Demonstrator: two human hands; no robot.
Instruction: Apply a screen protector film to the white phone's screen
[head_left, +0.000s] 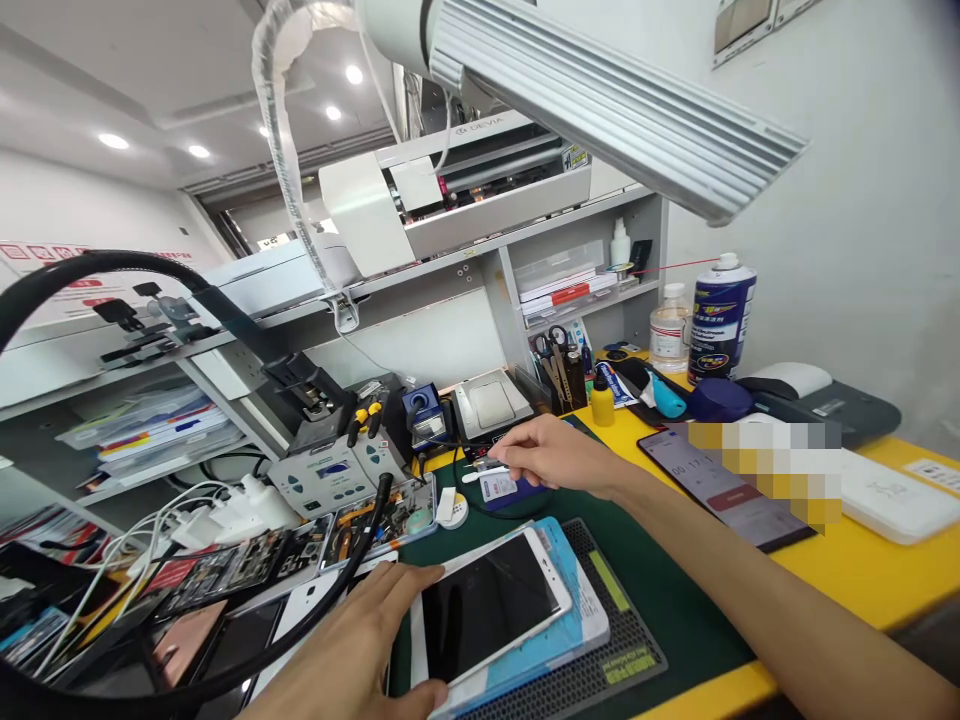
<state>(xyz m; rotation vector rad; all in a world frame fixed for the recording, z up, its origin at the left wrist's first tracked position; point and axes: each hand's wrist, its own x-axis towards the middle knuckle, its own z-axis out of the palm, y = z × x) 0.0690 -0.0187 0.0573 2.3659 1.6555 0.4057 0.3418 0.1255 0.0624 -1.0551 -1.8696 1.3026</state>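
Observation:
A white smartphone (491, 605) with a dark screen lies tilted on a light blue box (577, 590). My left hand (367, 635) spans its left end, thumb at the near corner and fingers at the far one, gripping it. Farther back, my right hand (551, 455) has its fingers pinched together; a small, thin thing at the fingertips is too small to name. Just below those fingertips are a white stick with a rounded end (480, 474) and a blue and white packet (506, 492). A small round white container (451, 510) stands left of the packet.
A black flexible tube (367, 540) arcs across the left side. Behind are a grey soldering station (330, 475) and a tray of phone parts (386, 520). Another phone (712, 480), a yellow bottle (602, 400) and a spray can (720, 320) are right. A lamp (615, 100) hangs overhead.

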